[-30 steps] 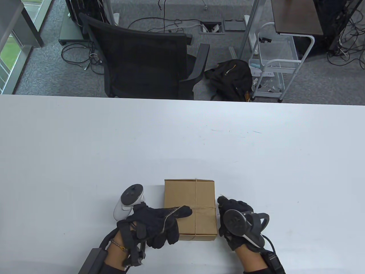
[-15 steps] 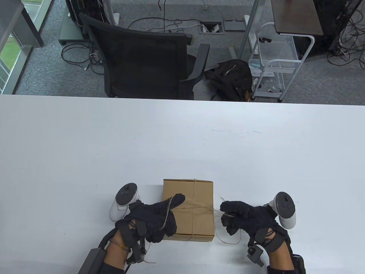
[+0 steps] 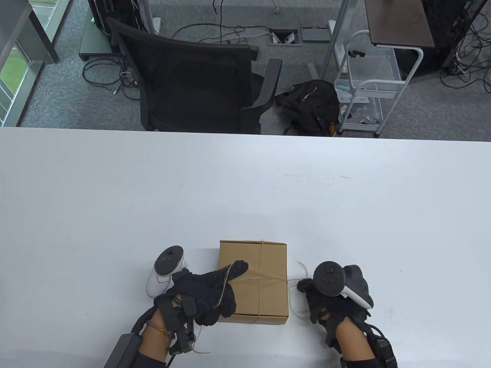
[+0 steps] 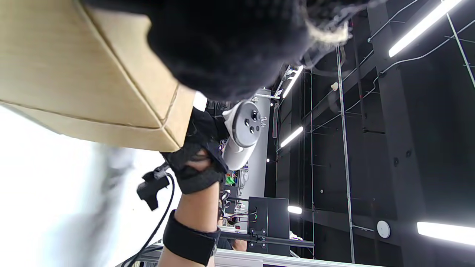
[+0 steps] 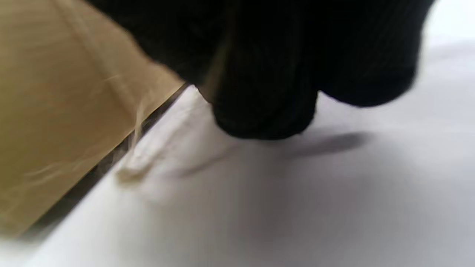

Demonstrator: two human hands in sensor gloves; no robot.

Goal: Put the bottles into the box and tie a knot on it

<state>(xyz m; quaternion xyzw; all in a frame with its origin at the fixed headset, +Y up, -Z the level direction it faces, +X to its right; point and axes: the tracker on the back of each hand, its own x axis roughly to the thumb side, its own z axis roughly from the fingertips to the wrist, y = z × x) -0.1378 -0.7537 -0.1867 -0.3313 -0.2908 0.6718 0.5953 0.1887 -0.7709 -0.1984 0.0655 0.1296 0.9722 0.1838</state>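
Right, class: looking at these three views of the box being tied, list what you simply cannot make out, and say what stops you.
- Bottles: none visible; the closed box hides its contents in every view.
- The knot: in the table view the string is too thin to tell whether it is tied.
- Right hand fingertips: the tracker covers them in the table view; the right wrist view is blurred.
- Left hand grip: in the left wrist view the glove fills the top, close and blurred.

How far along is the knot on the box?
Done: the box is closed, string crossed over its top. In hand: the left hand and right hand each pull a string end sideways. Left: snugging the knot; no finished knot visible.
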